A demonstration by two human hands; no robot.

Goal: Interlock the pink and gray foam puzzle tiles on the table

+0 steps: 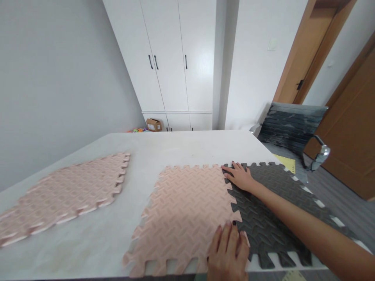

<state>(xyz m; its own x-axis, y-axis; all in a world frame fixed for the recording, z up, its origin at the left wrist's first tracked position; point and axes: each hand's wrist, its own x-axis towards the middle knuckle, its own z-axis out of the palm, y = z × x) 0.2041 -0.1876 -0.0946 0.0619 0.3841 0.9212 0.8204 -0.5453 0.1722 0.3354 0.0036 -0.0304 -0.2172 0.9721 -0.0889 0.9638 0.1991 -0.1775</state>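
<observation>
A pink foam puzzle mat [187, 207] with a raised tread pattern lies flat in the middle of the white table. Along its right side it meets a dark grey foam puzzle mat [260, 230] of the same kind, tooth edge against tooth edge. At the near end of this seam, my left hand [227, 251] rests with its fingers stretched out, mostly on the pink mat. My right hand [240, 177] lies spread at the far end of the seam, mainly on the grey mat with fingertips toward the pink edge. Neither hand grips anything.
Another pink mat [73, 187] lies apart on the left of the table [187, 146]. Past the right edge stand a dark chair [290, 127] and a yellow piece [287, 163]. A cardboard box [154, 125] sits behind the table, before white cabinets [172, 86].
</observation>
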